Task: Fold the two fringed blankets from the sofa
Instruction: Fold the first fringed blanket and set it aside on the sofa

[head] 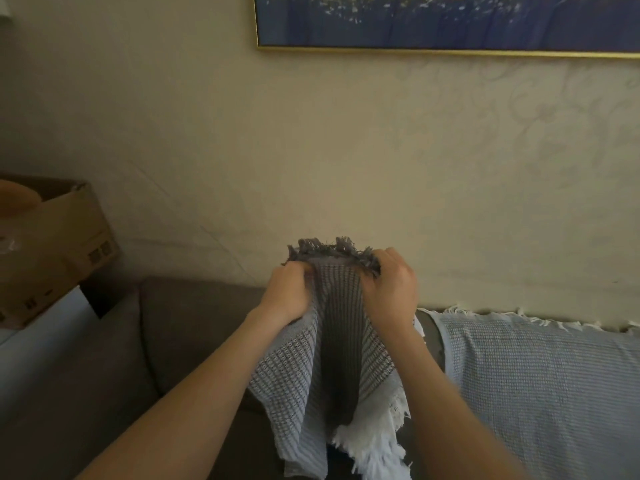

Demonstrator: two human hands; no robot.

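I hold a grey-and-white woven blanket [341, 358] up in front of me, bunched narrow. Its dark grey fringe sticks up above my fists and a white fringe hangs at its lower end. My left hand [287, 292] grips the top edge on the left, and my right hand [391, 289] grips it on the right, close together. A second, pale blue-grey blanket [540, 382] with white fringe lies spread over the sofa back at the right, untouched.
The brown-grey sofa [194, 334] runs along a cream wall. A cardboard box [62, 244] stands on a white surface at the left. A gold-framed blue painting [450, 22] hangs high on the wall.
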